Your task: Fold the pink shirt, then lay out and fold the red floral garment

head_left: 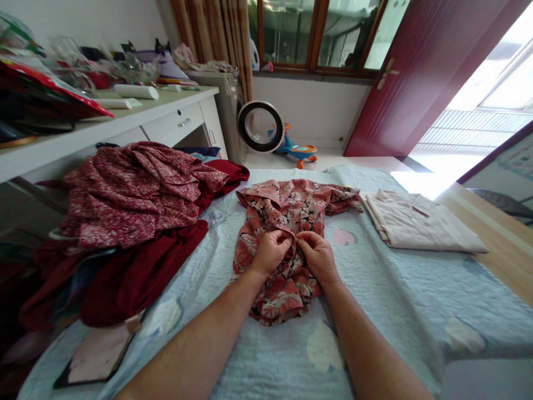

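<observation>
A pink-and-black floral shirt (283, 300) lies spread on the pale blue quilted cover (375, 322), one sleeve stretched out to the right. Over its middle, my left hand (272, 251) is closed, thumb and fingers pinching the front edge of the cloth. My right hand (317, 256) pinches the same edge just beside it, and the fingertips of both hands nearly meet. Whatever small part sits between the fingertips, perhaps a button, is too small to make out. To the right lies a folded cream garment (425, 222).
Heaped clothes, a red-and-white patterned garment (137, 194) above a dark red one (145, 272), fill the left side. A cluttered white desk (166, 119) stands behind them. Beyond the cover are an open washing machine door (261, 126) and a blue-orange ride-on toy (293, 149).
</observation>
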Available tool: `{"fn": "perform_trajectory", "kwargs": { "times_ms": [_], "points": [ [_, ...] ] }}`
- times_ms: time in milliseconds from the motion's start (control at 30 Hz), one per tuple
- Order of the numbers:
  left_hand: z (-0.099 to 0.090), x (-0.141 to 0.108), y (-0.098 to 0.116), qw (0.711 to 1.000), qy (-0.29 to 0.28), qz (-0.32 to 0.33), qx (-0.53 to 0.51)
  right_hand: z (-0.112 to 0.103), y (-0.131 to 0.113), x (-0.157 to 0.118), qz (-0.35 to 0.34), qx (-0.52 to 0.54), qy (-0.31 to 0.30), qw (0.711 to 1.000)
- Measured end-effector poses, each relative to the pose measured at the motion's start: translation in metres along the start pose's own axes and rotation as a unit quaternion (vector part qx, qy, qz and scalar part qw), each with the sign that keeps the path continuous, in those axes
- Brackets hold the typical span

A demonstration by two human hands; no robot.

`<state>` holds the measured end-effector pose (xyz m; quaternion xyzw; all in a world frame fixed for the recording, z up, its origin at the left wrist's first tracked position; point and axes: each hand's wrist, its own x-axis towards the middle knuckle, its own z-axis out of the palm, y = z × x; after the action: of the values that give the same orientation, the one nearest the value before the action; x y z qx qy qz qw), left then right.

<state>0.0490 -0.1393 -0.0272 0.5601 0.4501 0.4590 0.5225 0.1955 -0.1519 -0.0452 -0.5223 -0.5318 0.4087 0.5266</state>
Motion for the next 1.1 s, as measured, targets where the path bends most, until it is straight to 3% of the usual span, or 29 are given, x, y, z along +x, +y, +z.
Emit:
{"fn": "perform_trajectory", "kwargs": {
  "times_ms": [200, 467, 767, 1000, 1100],
  "points": [
    [0.001, 0.002, -0.006, 0.999, 0.006, 0.003, -0.053, 0.0, -0.002, 0.0, -0.001, 0.007, 0.0, 1.0],
    [0.002, 0.002, -0.005, 0.999, 0.001, 0.008, -0.048, 0.0, -0.004, -0.001, 0.0, 0.001, 0.0, 1.0],
    [0.004, -0.002, 0.001, 0.997, 0.005, 0.042, 0.06, 0.001, -0.014, -0.004, -0.008, -0.058, 0.006, 0.998],
    [0.003, 0.0, -0.008, 0.995, 0.004, 0.053, 0.079, -0.002, -0.005, 0.001, 0.031, 0.02, 0.0, 0.999],
    [0.001, 0.002, -0.01, 0.995, -0.003, 0.066, 0.07, -0.001, -0.001, 0.002, 0.017, 0.024, -0.004, 1.0]
  ]
}}
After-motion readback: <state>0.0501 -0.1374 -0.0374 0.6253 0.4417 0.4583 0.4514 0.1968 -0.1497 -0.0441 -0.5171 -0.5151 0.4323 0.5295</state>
